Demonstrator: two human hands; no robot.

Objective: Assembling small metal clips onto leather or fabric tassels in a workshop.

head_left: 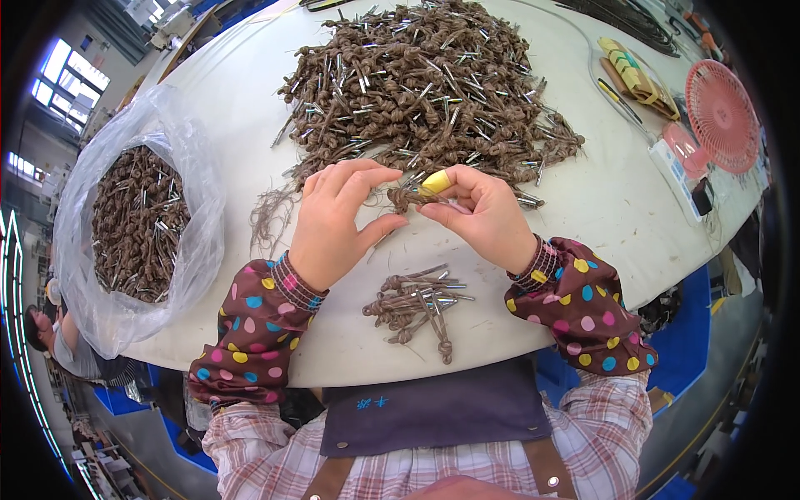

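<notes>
Between thumb and forefinger my right hand [483,208] pinches a brown knotted cord [406,198], its knot pointing left. A yellow wrap covers the tip of that forefinger. My left hand [340,218] is beside the knot, thumb and fingers apart, with nothing visible in them. Just beyond both hands rises a large heap of brown knotted cords with shiny metal tips [417,92]. Nearer me, below the hands, lies a small pile of similar cords [417,304].
At the left, a clear plastic bag [196,242] holds many more knotted cords. Loose brown threads [271,218] lie left of the heap. On the right are a pink fan [722,117], a white power strip [677,179] and a yellow-brown bundle [637,79]. Another person [62,333] is at far left.
</notes>
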